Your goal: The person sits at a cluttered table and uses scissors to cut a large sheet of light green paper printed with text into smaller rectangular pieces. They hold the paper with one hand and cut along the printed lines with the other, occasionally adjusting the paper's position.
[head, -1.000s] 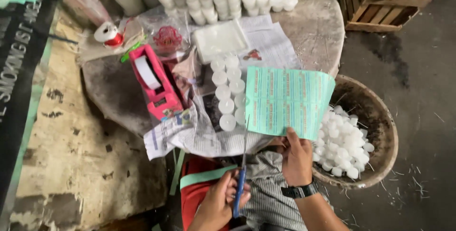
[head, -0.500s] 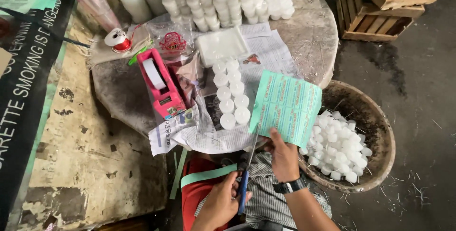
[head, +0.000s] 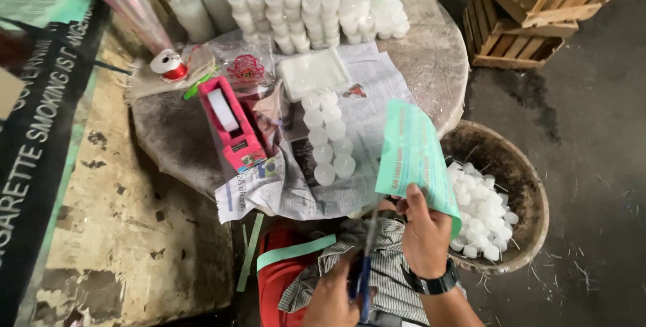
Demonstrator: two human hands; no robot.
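Note:
My right hand, with a black watch on its wrist, grips the bottom edge of a green printed paper sheet and holds it up, turned nearly edge-on. My left hand is closed around blue-handled scissors whose blades point up toward the sheet's lower left corner. A cut green paper strip lies on my lap. Beyond the sheet, two rows of small white candles stand on newspaper.
A round stone table holds a pink tape dispenser, a red ribbon spool, a white tray and several bagged candles. A dark basket of white candles sits on the right, with wooden crates behind it.
The green sheet has swung from facing me flat to nearly edge-on. My left hand with the scissors has dropped lower, and the view has shifted slightly.

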